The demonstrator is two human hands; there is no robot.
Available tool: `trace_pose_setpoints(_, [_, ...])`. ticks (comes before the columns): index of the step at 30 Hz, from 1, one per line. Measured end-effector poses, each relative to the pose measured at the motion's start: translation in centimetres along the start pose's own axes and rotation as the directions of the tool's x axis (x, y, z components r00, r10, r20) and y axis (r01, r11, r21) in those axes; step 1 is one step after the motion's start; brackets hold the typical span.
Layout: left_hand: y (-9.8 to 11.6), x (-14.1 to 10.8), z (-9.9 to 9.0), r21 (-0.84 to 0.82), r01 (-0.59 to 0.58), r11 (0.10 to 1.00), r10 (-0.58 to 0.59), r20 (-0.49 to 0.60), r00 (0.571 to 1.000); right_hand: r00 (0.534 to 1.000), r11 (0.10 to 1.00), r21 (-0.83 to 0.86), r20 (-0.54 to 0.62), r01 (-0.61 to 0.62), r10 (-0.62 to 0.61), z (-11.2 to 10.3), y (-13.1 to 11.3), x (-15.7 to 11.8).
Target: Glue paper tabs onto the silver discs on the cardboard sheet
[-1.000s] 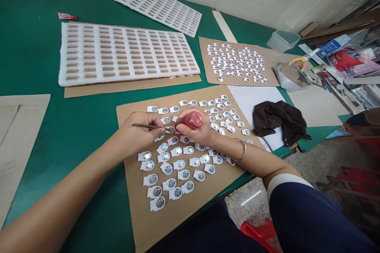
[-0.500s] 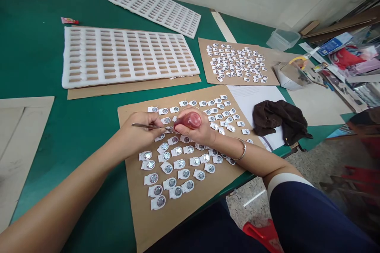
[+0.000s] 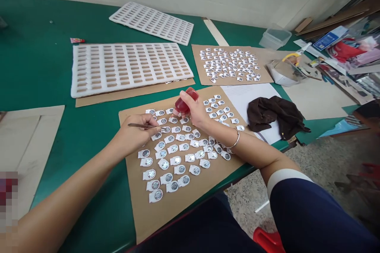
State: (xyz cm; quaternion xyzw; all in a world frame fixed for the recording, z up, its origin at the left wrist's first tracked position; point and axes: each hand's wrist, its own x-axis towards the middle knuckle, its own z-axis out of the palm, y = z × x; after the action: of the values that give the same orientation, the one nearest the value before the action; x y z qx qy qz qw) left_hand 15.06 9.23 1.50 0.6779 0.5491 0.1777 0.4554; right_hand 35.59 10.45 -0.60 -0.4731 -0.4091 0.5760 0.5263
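Note:
My left hand (image 3: 137,131) is closed around metal tweezers (image 3: 139,125), whose tips meet one of the small white tabs with a shiny round disc (image 3: 166,129). In my right hand (image 3: 196,111) is a red translucent squeeze bottle (image 3: 185,102), tilted, with its narrow white end pointing down and left just above the tabs. Both hands are over a brown cardboard sheet (image 3: 157,221). Rows of such disc tabs (image 3: 156,195) lie on it around and below my hands. Some tabs are hidden behind my right hand and wrist.
A white foam tray with slots (image 3: 101,69) lies on cardboard beyond my left hand, with a second foam tray (image 3: 154,21) behind. Another cardboard sheet (image 3: 197,53) carries many tabs. To the right are a dark brown cloth (image 3: 267,114), a clear plastic box (image 3: 274,37) and clutter.
My right hand has lifted the red bottle up and away from the tweezer tips and tilted it. My left hand keeps the tweezers near the same row. The view has shifted slightly.

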Motion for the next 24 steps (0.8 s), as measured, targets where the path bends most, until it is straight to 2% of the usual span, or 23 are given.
trace_pose_setpoints(3, [-0.1,-1.2,0.1,0.002,-0.018,1.0,0.019,-0.082,0.996,0.996,0.993,0.08,-0.027,-0.086,0.088,0.0,0.0,0.7])
trace_pose_setpoints(7, [-0.3,-3.5,1.0,0.03,-0.062,0.998,0.066,-0.139,0.988,0.997,0.994,0.075,-0.018,-0.08,0.081,0.0,-0.6,0.3])
trace_pose_setpoints(10, [-0.5,-4.9,2.1,0.071,-0.1,0.993,0.108,-0.122,0.987,0.999,0.999,0.045,0.038,-0.026,0.025,0.2,-1.4,-0.5])
trace_pose_setpoints(14, [-0.7,-5.6,3.1,0.121,-0.174,0.977,0.186,-0.089,0.979,0.999,1.0,0.017,0.04,0.026,-0.026,0.4,-2.3,-1.5])
trace_pose_setpoints(24, [-1.3,-5.4,3.4,0.18,-0.24,0.954,0.254,-0.06,0.965,0.992,0.992,-0.041,0.055,0.118,-0.116,1.3,-2.6,-3.0])
